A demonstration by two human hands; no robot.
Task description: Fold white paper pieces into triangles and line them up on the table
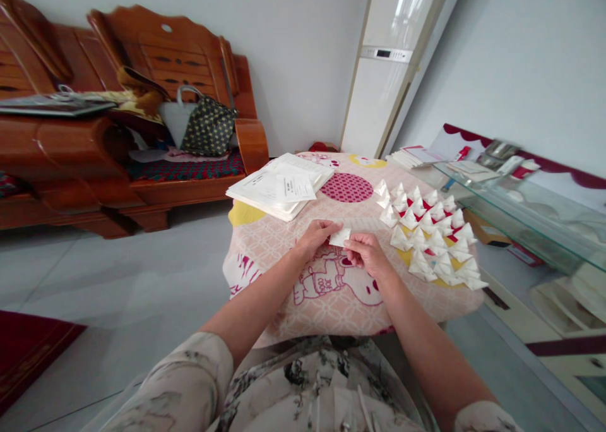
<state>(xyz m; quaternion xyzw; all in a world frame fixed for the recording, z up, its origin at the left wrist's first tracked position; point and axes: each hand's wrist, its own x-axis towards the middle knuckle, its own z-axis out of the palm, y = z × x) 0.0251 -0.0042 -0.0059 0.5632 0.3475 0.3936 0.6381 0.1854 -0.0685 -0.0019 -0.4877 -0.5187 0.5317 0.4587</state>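
Observation:
Between my hands is a small piece of folded white paper (339, 237), held just above the table. My left hand (318, 236) pinches its left edge, and my right hand (364, 252) grips the lower right corner. To the right stand several folded paper boats (435, 246), white and pointed, set out in rows. A stack of printed paper sheets (265, 189) lies at the table's back left, with a smaller printed slip on top. Behind the folded piece, a pale lined sheet (364, 222) partly shows on the cloth.
A patterned pink tablecloth (279, 277) covers the table. Close on the right is a glass-topped cabinet (534, 211) with papers and small items. A wooden sofa (175, 47) with bags stands at the back left, and a tall white air conditioner (386, 72) behind the table.

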